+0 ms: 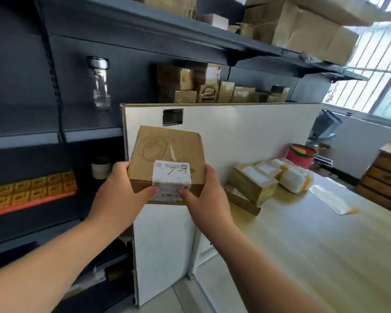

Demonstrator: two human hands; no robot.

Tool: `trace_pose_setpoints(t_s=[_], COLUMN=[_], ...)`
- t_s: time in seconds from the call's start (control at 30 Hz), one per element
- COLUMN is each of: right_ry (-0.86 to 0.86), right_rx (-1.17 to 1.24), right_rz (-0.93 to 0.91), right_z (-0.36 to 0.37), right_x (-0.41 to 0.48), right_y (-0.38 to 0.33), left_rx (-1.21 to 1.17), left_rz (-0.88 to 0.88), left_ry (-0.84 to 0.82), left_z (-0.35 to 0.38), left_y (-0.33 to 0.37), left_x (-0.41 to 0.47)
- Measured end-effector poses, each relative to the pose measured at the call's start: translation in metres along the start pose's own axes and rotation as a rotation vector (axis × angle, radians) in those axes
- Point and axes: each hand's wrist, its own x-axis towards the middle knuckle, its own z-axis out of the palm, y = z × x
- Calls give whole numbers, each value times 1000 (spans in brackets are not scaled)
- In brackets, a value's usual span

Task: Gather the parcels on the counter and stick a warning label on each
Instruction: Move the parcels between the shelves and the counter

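Shelving (43, 136) left of grip: orange tray (29, 207) of yellow blocks (32, 190) | counter (314, 245) right: piled parcels (253, 184) | cardboard parcel (165, 147) clasped at near corners by left hand (120, 188), right hand (205, 193); label (171, 175) face tilted toward camera.

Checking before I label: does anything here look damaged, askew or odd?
Nothing looks damaged. The box, held in the left hand and right hand, has its white label folded over the near edge, its writing upside down from here. The parcels on the counter lie in a loose, tilted heap.
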Motion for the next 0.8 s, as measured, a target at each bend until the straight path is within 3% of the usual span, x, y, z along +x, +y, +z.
trace_pose_setpoints(t_s=[0.47,0.8], right_ry=[111,93], right_rx=[-192,-257], right_rz=[193,284], right_z=[-155,-204], right_x=[151,241], right_y=[229,332], left_rx=[38,93], left_rz=[-43,-41], left_ry=[-255,-460], left_z=[312,440], left_y=[82,91], left_x=[103,166])
